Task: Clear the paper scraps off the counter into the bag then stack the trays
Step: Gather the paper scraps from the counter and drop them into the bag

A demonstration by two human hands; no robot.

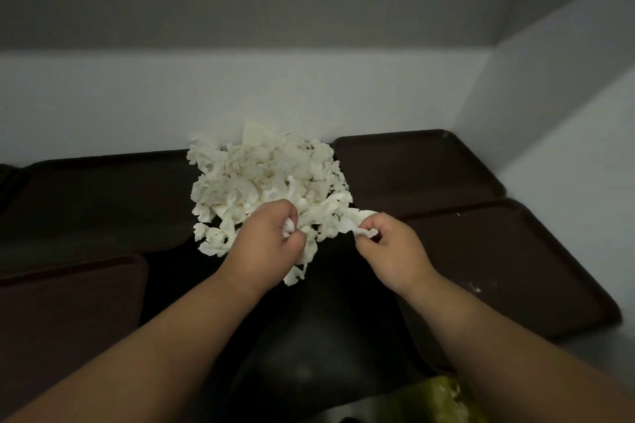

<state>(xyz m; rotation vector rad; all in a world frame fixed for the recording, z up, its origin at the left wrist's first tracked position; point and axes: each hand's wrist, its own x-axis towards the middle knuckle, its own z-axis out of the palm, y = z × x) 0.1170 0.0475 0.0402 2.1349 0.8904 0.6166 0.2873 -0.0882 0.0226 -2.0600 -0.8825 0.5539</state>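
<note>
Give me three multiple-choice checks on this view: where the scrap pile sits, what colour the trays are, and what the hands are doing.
1. Where is the scrap pile?
A. In the middle, by the back wall
B. On the right front tray
C. At the far left end

2. What colour are the trays?
A. White
B. Dark brown
C. Green

3. What are the left hand and right hand doing?
A. Both lie flat and hold nothing
B. Each pinches scraps at the pile's near edge
C. Only the left holds scraps

Key:
1 A, the pile lies between the left and right trays and its far edge reaches the wall.
2 B, every tray in view is dark brown.
3 B, white paper shows between the curled fingers of both hands.
</note>
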